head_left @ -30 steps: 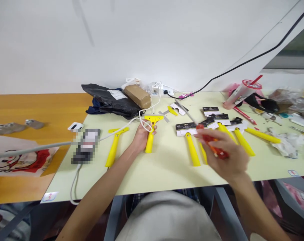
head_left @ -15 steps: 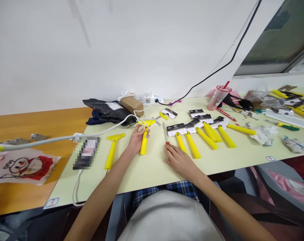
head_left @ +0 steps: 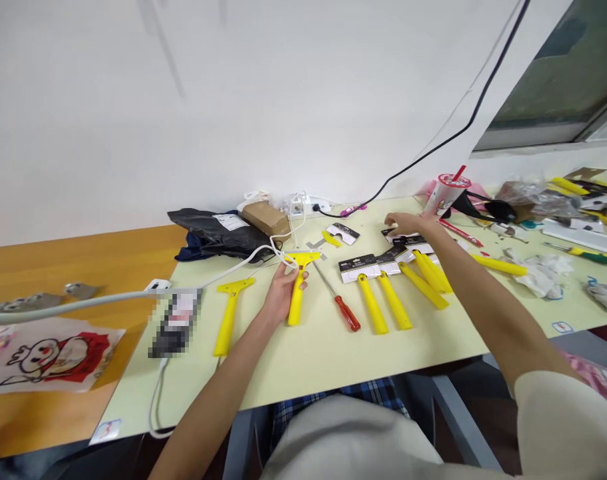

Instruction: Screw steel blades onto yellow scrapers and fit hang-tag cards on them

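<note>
My left hand [head_left: 282, 293] is closed around the handle of a yellow scraper [head_left: 296, 303], its wide head facing away from me. To its left another yellow scraper [head_left: 227, 320] lies on the table. A red-handled screwdriver [head_left: 347, 313] rests to the right of my left hand. My right hand [head_left: 404, 224] is stretched to the back, fingers bent and apart over a black-and-white card [head_left: 387, 235]; whether they grip it is hidden. Below that arm lie several yellow handles [head_left: 372, 307] with black-and-white header cards [head_left: 357, 267] on their ends.
Behind my left hand are a black plastic bag [head_left: 218, 233], a brown box [head_left: 266, 219] and a power strip [head_left: 306, 205]. A white cable [head_left: 233, 259] crosses near the scraper head. A drink cup [head_left: 446, 193] stands beside my right forearm. A green-yellow screwdriver [head_left: 591, 254] lies far right.
My right hand has left the red screwdriver and reached up and right to the cards at the back. My left hand still holds the scraper. The view has shifted slightly.
</note>
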### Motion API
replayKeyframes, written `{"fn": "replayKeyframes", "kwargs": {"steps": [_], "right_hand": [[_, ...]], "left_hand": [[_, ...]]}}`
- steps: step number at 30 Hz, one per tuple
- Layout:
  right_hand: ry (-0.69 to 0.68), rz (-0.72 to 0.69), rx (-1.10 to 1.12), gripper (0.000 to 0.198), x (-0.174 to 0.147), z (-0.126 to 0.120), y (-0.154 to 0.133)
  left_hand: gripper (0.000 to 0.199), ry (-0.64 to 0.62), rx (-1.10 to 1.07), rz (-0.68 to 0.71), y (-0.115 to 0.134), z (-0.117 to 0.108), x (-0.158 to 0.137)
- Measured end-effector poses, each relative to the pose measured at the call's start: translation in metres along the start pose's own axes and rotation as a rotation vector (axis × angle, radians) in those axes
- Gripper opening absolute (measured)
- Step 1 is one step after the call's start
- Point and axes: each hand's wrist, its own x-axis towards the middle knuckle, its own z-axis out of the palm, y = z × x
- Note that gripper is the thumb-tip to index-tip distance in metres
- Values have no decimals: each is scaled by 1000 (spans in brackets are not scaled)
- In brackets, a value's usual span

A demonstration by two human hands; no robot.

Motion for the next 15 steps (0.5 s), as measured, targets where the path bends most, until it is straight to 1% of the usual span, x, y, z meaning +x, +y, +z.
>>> {"fn": "replayKeyframes", "kwargs": {"steps": [2, 3, 5, 7, 9, 11, 13, 15], "right_hand": [[-84, -7, 11, 32, 13, 3, 13], [-104, -14, 17, 30, 18, 5, 16], [-99, -37, 34, 31, 26, 8, 15], [-49, -72, 60, 33, 32, 7, 7], [16, -123, 85, 32, 32, 2, -8], [82, -192, 106, 29, 25, -6, -29], [163, -273, 132, 31, 9, -11, -55], [262, -348, 171, 38, -11, -10, -83]], "left_hand": [[44, 1, -3, -10, 0, 0, 1], [43, 1, -4, -13, 0, 0, 2], [44, 0, -8, -20, 0, 0, 4], [44, 0, -14, -23, 0, 0, 6], [42, 4, -17, -25, 0, -1, 7], [42, 10, -21, -21, -1, -1, 7], [43, 14, -22, -20, -2, -1, 7], [41, 12, -21, -14, -1, 0, 6]]}}
